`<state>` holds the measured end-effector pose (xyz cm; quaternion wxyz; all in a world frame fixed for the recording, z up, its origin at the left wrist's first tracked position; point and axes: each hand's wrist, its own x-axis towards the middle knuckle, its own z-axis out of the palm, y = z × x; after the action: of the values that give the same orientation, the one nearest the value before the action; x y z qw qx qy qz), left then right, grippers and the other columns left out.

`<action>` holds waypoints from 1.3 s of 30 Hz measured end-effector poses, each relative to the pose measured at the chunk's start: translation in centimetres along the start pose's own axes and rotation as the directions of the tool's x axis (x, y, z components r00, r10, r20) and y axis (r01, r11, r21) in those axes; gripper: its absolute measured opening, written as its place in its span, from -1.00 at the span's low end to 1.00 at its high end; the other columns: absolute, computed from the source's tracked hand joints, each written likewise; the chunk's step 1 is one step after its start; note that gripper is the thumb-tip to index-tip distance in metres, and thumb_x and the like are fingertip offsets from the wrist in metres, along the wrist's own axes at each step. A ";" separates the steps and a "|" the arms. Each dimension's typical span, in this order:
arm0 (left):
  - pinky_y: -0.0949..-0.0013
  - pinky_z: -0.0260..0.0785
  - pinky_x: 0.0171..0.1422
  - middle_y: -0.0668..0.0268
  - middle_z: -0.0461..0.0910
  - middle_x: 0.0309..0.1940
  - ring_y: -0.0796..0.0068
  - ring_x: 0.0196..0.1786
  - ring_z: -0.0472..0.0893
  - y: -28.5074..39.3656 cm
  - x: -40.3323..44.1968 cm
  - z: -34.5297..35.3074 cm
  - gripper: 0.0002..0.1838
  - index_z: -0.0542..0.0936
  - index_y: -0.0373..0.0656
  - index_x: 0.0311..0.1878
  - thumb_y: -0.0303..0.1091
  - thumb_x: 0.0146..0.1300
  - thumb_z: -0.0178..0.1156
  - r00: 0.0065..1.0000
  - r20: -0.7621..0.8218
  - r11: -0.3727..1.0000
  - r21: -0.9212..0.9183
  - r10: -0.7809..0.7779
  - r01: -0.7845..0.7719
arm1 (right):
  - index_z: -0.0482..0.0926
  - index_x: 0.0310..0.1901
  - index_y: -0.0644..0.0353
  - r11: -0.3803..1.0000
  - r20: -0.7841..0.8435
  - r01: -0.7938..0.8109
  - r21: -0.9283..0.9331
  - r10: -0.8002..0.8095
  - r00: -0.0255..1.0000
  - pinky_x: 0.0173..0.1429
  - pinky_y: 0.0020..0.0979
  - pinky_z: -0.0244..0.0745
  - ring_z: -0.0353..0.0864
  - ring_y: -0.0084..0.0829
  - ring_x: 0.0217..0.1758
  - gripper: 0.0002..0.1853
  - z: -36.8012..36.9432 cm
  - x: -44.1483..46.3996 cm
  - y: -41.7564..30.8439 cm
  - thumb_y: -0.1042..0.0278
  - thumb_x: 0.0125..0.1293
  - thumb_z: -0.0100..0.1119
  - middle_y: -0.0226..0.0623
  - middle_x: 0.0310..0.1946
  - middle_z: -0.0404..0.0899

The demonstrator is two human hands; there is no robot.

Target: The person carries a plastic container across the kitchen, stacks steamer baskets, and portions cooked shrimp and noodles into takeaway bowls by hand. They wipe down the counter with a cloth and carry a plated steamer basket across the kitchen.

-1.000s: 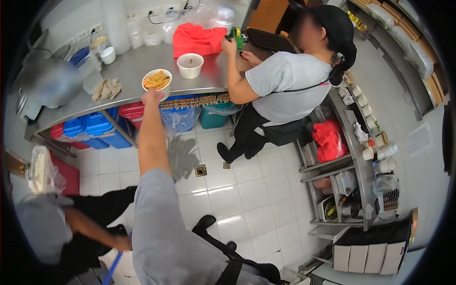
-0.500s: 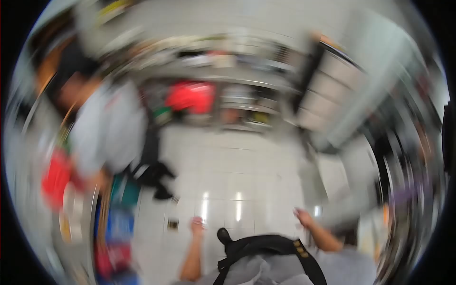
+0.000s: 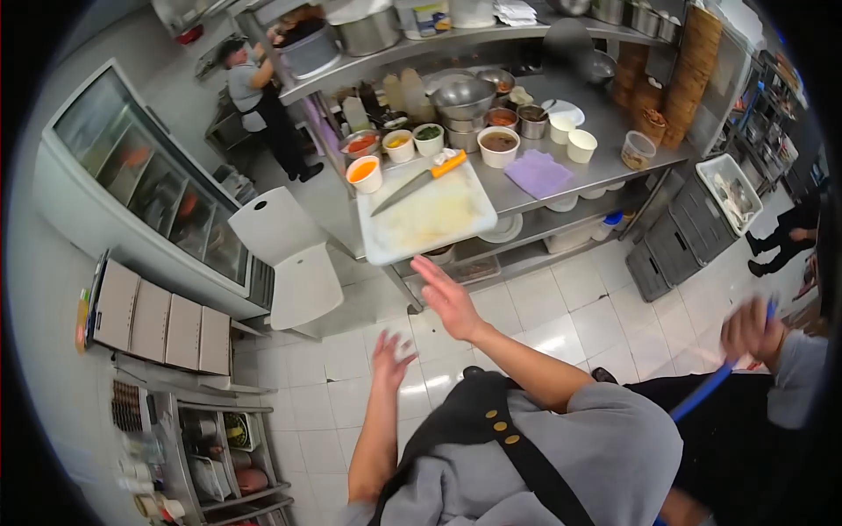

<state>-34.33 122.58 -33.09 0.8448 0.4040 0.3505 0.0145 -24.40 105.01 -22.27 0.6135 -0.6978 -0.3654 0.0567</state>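
My left hand [image 3: 392, 358] is raised over the tiled floor, fingers apart and slightly blurred, holding nothing. Just below the near edge of a white cutting board [image 3: 438, 215], my right hand [image 3: 447, 298] is stretched out flat and empty. A knife [image 3: 419, 182] with an orange handle lies on the board. Behind and beside the board stand a cup of orange food [image 3: 364, 174], a bowl of yellow food [image 3: 398, 145], a bowl of chopped greens [image 3: 429, 138] and a bowl of brown liquid [image 3: 499, 146]. A purple cloth [image 3: 538, 174] lies to their right on the steel counter.
A white chair [image 3: 294, 263] and a glass-door fridge [image 3: 158, 184] stand at left. A co-worker [image 3: 772, 351] at right holds a blue stick [image 3: 706, 390]. Another person [image 3: 259, 105] works at the back left. Grey crates [image 3: 675, 237] stand right of the counter.
The view has swung round from the steel table with the red bag to the counter with the cutting board. The bowl of food that was in my hand is no longer held.
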 end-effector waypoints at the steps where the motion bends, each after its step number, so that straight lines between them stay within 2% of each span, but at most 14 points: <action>1: -0.10 0.41 0.02 0.18 0.31 0.21 0.15 0.08 0.47 -1.1 3.5 2.4 -0.52 0.15 0.11 0.37 -0.41 0.41 -0.14 0.968 0.231 0.923 -0.343 -0.097 0.174 | 0.21 0.33 0.09 0.976 0.084 0.068 -0.208 -0.052 0.995 0.36 0.14 -0.04 -0.08 -0.07 0.48 -0.46 -0.7 -0.7 1.6 0.02 0.41 -0.16 -0.16 0.40 0.07; 2: -0.11 0.41 0.00 0.18 0.30 0.23 0.13 0.06 0.49 -1.9 7.3 5.2 -0.51 0.13 0.17 0.37 -0.38 0.41 -0.12 0.877 0.471 0.704 -0.590 -0.097 0.395 | 0.26 0.31 0.10 0.900 0.175 0.149 -0.409 -0.082 0.981 0.33 0.22 -0.02 -0.14 -0.06 0.50 -0.46 -1.4 -1.5 3.3 0.00 0.40 -0.15 -0.13 0.41 0.04; 3: -0.05 0.43 0.00 0.18 0.29 0.23 0.14 0.08 0.48 -0.3 6.9 9.3 -0.51 0.14 0.13 0.37 -0.38 0.40 -0.11 0.928 0.369 0.889 -0.407 -0.047 0.208 | 0.43 0.21 0.08 0.969 0.050 -0.158 -0.189 0.170 0.984 0.32 0.29 -0.06 -0.19 0.02 0.50 -0.49 -1.2 -4.4 8.1 -0.05 0.35 -0.09 -0.03 0.40 0.02; 5: 0.01 0.48 -0.02 0.16 0.28 0.24 0.14 0.11 0.48 4.7 4.1 17.0 -0.53 0.15 0.04 0.35 -0.37 0.40 -0.10 0.935 0.333 0.988 -0.126 0.124 -0.086 | 0.55 0.09 0.05 0.610 -0.112 -0.607 -0.509 0.652 0.750 0.33 0.25 -0.04 -0.14 0.06 0.48 -0.50 -6.4 -9.7 13.7 -0.12 0.27 0.02 -0.01 0.40 0.01; 9: -0.04 0.55 -0.05 0.08 0.21 0.29 0.07 0.13 0.47 9.9 6.6 22.0 -0.46 0.15 -0.08 0.35 -0.30 0.33 0.03 0.820 0.528 0.928 0.141 0.224 -0.344 | 0.62 -0.03 0.08 0.501 -0.552 -0.838 -0.216 0.646 0.528 0.34 -0.26 0.24 0.30 0.00 0.29 -0.53 -15.3 -17.2 17.8 0.02 0.05 0.28 0.20 0.21 0.29; 11: 0.01 0.59 -0.11 0.09 0.23 0.27 0.07 0.08 0.50 9.1 6.5 25.2 -0.46 0.15 -0.10 0.34 -0.33 0.32 0.03 0.736 0.670 0.940 0.182 0.096 -0.289 | 0.60 -0.03 0.11 0.495 -0.695 -0.857 -0.140 0.568 0.442 0.08 -0.26 0.48 0.53 -0.11 0.04 -0.56 -19.7 -18.3 18.6 0.19 0.02 0.35 0.02 0.05 0.48; 13: 0.07 0.61 -0.19 0.10 0.31 0.20 0.12 0.03 0.54 7.7 5.9 28.8 -0.49 0.19 -0.12 0.30 -0.35 0.32 0.04 0.630 0.776 0.930 0.250 -0.025 -0.271 | 0.50 0.05 0.20 0.579 -0.693 -0.737 0.348 0.689 0.214 -0.55 -0.42 0.46 0.50 -0.51 -0.43 -0.57 -24.8 -18.0 20.0 0.43 0.10 0.25 -0.31 -0.26 0.56; 18: 0.27 0.59 -0.38 0.18 0.40 0.00 0.34 -0.17 0.59 -1.8 7.9 37.1 -0.55 0.28 -0.15 0.25 -0.34 0.32 0.06 0.428 0.801 0.752 0.570 -0.419 -0.330 | 0.39 0.18 0.19 0.708 -0.827 -0.546 0.448 0.560 0.048 -0.43 -0.35 0.50 0.52 -0.46 -0.44 -0.42 -36.2 -12.1 17.4 0.42 0.07 0.27 -0.32 -0.47 0.56; 21: 0.37 0.55 -0.51 0.21 0.41 -0.11 0.43 -0.31 0.60 -5.7 9.3 40.9 -0.57 0.30 -0.18 0.24 -0.35 0.32 0.05 0.391 0.768 0.642 0.640 -0.508 -0.422 | 0.28 0.28 0.03 0.638 -0.934 -0.765 0.087 0.319 0.159 -0.36 -0.32 0.53 0.57 -0.51 -0.34 -0.32 -46.6 -9.5 21.8 0.44 0.06 0.24 -0.29 -0.32 0.59; 26: 0.48 0.44 -0.57 0.28 0.48 -0.19 0.53 -0.45 0.58 -10.9 14.6 45.4 -0.63 0.36 -0.12 0.21 -0.33 0.35 0.00 0.464 0.665 0.510 0.747 -0.585 -0.427 | 0.21 0.32 -0.08 0.370 -0.957 -0.912 -0.176 0.155 0.247 0.02 -0.15 0.48 0.57 -0.02 -0.02 -0.27 -62.9 -2.3 23.4 0.29 0.06 0.22 0.01 -0.14 0.59; 31: 0.48 0.46 -0.50 0.30 0.49 -0.22 0.57 -0.45 0.53 -10.1 19.4 47.2 -0.63 0.37 -0.10 0.20 -0.26 0.37 0.02 0.671 0.481 0.494 0.848 -0.565 -0.192 | 0.56 -0.14 0.15 0.148 -0.932 -0.966 -0.210 0.267 0.243 -0.03 -0.09 0.45 0.54 0.03 -0.07 -0.60 -70.2 -1.6 27.0 0.03 0.09 0.16 0.04 -0.15 0.57; 32: 0.43 0.49 -0.49 0.18 0.45 -0.02 0.42 -0.36 0.61 -8.5 19.6 47.8 -0.60 0.32 -0.14 0.23 -0.28 0.37 0.02 0.676 0.467 0.513 0.845 -0.570 -0.152 | 0.55 -0.20 0.23 0.197 -0.902 -0.902 -0.383 0.129 0.412 -0.11 -0.08 0.45 0.54 0.06 -0.18 -0.66 -70.5 -2.0 26.7 0.13 0.11 0.17 0.03 -0.28 0.59; 35: 0.37 0.56 -0.41 0.19 0.47 -0.03 0.42 -0.33 0.61 -6.3 21.0 46.6 -0.61 0.33 -0.14 0.23 -0.30 0.37 0.02 0.765 0.405 0.608 0.793 -0.501 -0.021 | 0.49 -0.45 0.21 0.557 -0.888 -0.830 -0.002 0.381 0.258 -0.47 -0.35 0.42 0.57 -0.33 -0.52 -0.79 -71.4 -0.3 19.1 0.24 0.12 0.22 -0.21 -0.56 0.54; 39: 0.31 0.61 -0.34 0.18 0.48 -0.04 0.42 -0.30 0.61 -5.3 22.5 46.5 -0.61 0.33 -0.14 0.23 -0.32 0.37 0.01 0.794 0.414 0.698 0.716 -0.446 0.019 | 0.48 -0.38 0.21 0.871 -0.763 -0.483 -0.087 0.253 0.594 -0.57 -0.67 0.21 0.40 -0.70 -0.58 -0.91 -69.5 6.7 2.4 0.44 0.15 0.19 -0.50 -0.58 0.47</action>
<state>9.34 94.63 -29.89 0.6951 0.6192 0.1183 -0.3456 18.17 52.30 -5.26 0.5741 -0.8021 0.0603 -0.1531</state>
